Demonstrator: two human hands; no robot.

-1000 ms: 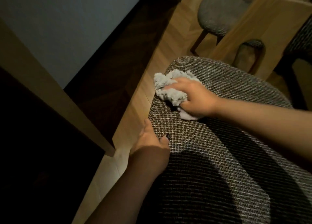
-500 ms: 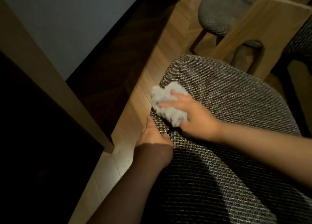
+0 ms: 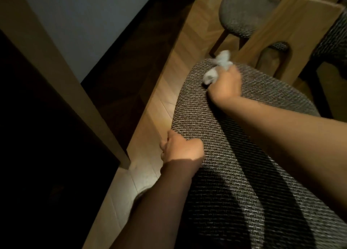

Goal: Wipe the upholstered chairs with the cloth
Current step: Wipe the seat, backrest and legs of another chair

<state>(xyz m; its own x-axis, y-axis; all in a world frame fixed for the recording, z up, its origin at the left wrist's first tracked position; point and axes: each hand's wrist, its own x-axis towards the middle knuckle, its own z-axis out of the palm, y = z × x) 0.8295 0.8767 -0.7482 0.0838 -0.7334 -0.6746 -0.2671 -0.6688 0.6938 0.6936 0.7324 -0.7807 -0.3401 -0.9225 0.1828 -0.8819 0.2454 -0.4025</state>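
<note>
A chair with woven grey-brown upholstery fills the lower right of the head view. My right hand grips a bunched pale grey cloth and presses it on the fabric near the chair's far edge. The cloth is blurred and part of it sticks out past my fingers. My left hand holds the chair's left edge, thumb on top of the fabric, fingers curled round the side and mostly hidden.
A second upholstered chair stands at the top right, behind a light wooden panel. A wooden table leg slants down on the left beside a dark area. Wood flooring runs between leg and chair.
My right hand has swept the cloth from the chair's left edge up to its far edge. My left hand keeps its hold on the left edge, its fingers now curled more.
</note>
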